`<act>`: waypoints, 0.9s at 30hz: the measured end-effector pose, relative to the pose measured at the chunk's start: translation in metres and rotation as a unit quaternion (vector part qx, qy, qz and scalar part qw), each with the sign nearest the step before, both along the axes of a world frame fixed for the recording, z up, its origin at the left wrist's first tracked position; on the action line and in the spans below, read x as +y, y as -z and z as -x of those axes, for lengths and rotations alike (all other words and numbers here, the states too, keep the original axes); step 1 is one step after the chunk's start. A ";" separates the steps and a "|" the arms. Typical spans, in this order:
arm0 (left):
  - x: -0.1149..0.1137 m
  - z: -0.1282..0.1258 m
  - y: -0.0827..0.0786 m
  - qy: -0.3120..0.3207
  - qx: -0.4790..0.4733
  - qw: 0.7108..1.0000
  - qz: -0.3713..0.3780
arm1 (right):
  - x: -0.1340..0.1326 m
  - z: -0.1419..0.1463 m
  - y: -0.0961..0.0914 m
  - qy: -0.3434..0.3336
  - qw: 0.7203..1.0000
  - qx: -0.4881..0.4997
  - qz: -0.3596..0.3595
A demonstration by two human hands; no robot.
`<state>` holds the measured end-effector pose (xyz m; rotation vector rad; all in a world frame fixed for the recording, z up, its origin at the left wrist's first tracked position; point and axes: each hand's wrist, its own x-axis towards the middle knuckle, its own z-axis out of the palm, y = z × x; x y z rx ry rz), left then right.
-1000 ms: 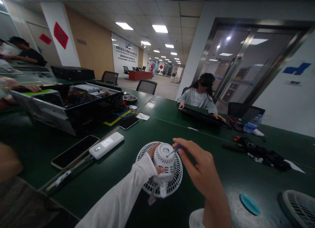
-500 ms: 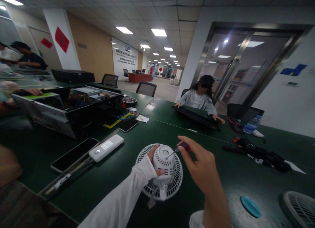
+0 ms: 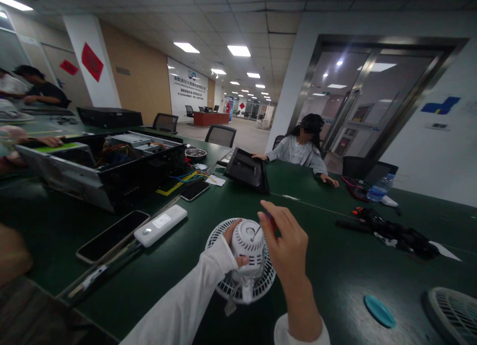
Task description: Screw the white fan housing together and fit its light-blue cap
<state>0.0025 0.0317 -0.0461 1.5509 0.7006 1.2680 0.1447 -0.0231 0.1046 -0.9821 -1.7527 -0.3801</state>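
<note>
A small white fan [image 3: 250,243] lies grille-down on the green table, its motor housing facing up. My left hand [image 3: 235,245] wraps round that housing, thumb on the near side and fingers on the far left. In my right hand [image 3: 285,233] is a screwdriver [image 3: 256,233], pinched between thumb and fingers. Its thin shaft slants down to the top of the housing; whether the tip sits in a screw is too small to tell. My fingers hide most of the dark handle.
An opened computer case [image 3: 141,171] stands at the left, with phones [image 3: 114,236] and a white power bank [image 3: 161,226] nearer. Across the table a person holds a black panel [image 3: 248,170]. At right lie a teal disc [image 3: 379,311], a fan grille [image 3: 452,315] and black straps [image 3: 391,236].
My right hand has shifted left and turned, with the screwdriver more upright. My left hand and the fan stay put. Across the table, the person's black panel has moved left and tilted.
</note>
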 end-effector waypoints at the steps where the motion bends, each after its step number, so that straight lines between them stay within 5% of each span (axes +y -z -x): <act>1: 0.000 0.000 0.000 0.001 0.000 1.000 -0.004 | 0.000 0.002 0.000 -0.006 1.000 -0.001 0.013; 8: 0.004 -0.002 0.003 0.014 -0.002 0.999 -0.041 | -0.001 0.004 0.002 0.028 1.000 0.001 0.011; 27: -0.001 -0.004 -0.004 -0.012 0.001 1.000 0.015 | 0.003 -0.003 0.002 0.023 0.999 0.026 -0.004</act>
